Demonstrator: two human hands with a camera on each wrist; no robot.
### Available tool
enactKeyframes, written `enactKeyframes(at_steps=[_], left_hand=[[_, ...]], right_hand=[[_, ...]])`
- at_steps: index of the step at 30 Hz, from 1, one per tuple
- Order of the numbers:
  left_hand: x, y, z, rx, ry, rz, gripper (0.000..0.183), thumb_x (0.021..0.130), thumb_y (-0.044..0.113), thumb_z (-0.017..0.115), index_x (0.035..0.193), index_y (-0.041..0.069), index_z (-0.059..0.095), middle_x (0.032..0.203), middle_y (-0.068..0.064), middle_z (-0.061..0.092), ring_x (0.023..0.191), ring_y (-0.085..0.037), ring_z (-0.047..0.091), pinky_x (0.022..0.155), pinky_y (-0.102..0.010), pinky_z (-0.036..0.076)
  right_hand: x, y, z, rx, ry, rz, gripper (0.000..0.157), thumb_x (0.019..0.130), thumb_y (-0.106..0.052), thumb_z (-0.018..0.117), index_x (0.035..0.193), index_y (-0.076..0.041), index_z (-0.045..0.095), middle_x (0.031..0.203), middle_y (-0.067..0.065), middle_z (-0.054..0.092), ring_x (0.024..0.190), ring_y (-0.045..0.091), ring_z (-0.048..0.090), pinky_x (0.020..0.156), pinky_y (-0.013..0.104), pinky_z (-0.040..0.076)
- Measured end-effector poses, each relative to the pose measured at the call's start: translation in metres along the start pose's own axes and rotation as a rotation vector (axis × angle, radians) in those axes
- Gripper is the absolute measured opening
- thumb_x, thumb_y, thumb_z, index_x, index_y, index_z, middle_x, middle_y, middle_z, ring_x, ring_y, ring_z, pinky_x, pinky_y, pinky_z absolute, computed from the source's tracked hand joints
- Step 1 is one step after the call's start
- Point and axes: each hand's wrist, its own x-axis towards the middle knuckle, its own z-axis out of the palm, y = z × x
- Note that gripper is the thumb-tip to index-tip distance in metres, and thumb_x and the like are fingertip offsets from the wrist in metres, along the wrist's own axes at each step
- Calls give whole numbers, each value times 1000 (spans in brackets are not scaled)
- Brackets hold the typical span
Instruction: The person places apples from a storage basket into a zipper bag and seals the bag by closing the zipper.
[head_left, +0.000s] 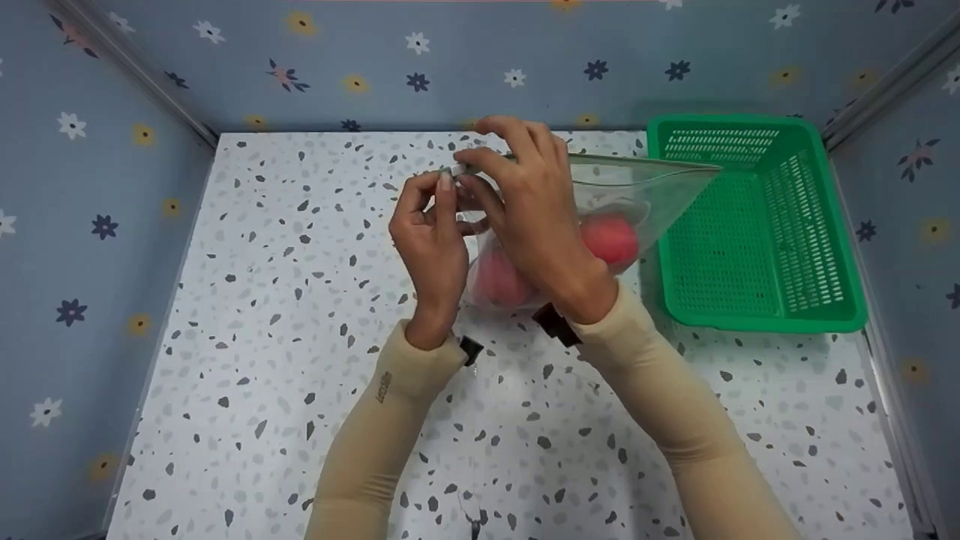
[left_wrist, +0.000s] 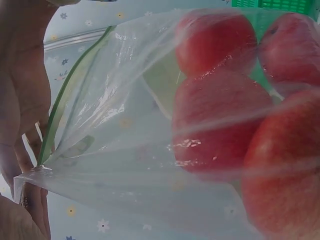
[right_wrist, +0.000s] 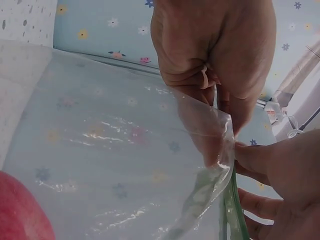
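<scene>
A clear plastic zip bag (head_left: 667, 199) with a green seal strip (left_wrist: 64, 100) hangs upright over the table, its mouth at the top. Several red apples (head_left: 611, 238) sit low inside it, seen large through the plastic in the left wrist view. My left hand (head_left: 433, 244) pinches the bag's left top corner between thumb and fingers. Right beside it, my right hand (head_left: 534, 199) pinches the strip at the same corner, a small whitish piece (head_left: 458, 171) showing between the fingertips. From there the strip runs off to the right.
At the right stands a green plastic basket (head_left: 765, 326) with slotted walls, the bag's right corner overlapping its rim in the head view. The speckled white table (head_left: 300, 315) is bounded by flower-patterned walls (head_left: 480, 67) at the back and both sides.
</scene>
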Motion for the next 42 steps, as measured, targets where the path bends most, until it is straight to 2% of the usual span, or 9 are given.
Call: enactKeyframes(at_steps=[4, 9, 17, 27, 42], left_hand=[[-1, 0, 2, -11, -11, 27, 16, 109, -1, 52, 107, -10, 64, 96, -25, 61, 70, -20, 73, 54, -36, 64], [-2, 1, 3, -18, -24, 43, 15, 109, -2, 51, 108, -10, 63, 97, -24, 62, 71, -21, 74, 55, -37, 65], [-2, 1, 1, -4, -18, 41, 16, 110, 0, 50, 108, -8, 64, 92, -13, 63, 74, -21, 75, 59, -38, 67], [-1, 2, 0, 17, -17, 47, 15, 110, 0, 50, 106, -7, 64, 91, -12, 63, 76, -21, 76, 62, -40, 67], [2, 2, -2, 22, -11, 52, 15, 109, -1, 51, 105, -8, 63, 89, -11, 63, 75, -20, 75, 62, -39, 67]], right_hand=[[3, 2, 0, 6, 35, -15, 19, 105, -23, 68, 108, -11, 81, 132, 10, 67, 118, 31, 55, 107, 47, 41], [4, 4, -1, 8, 76, -31, 18, 103, -25, 70, 102, -12, 81, 127, 8, 68, 115, 30, 55, 107, 46, 40], [2, 9, -3, -19, 129, -30, 18, 103, -25, 69, 103, -11, 81, 120, 10, 69, 115, 32, 56, 109, 47, 39], [-3, 19, -8, -62, 165, -9, 29, 104, -33, 63, 103, -10, 81, 117, 11, 68, 116, 32, 55, 111, 48, 39], [-9, 30, -13, -84, 201, -4, 31, 103, -35, 63, 101, -10, 80, 115, 10, 68, 114, 32, 56, 109, 48, 40]])
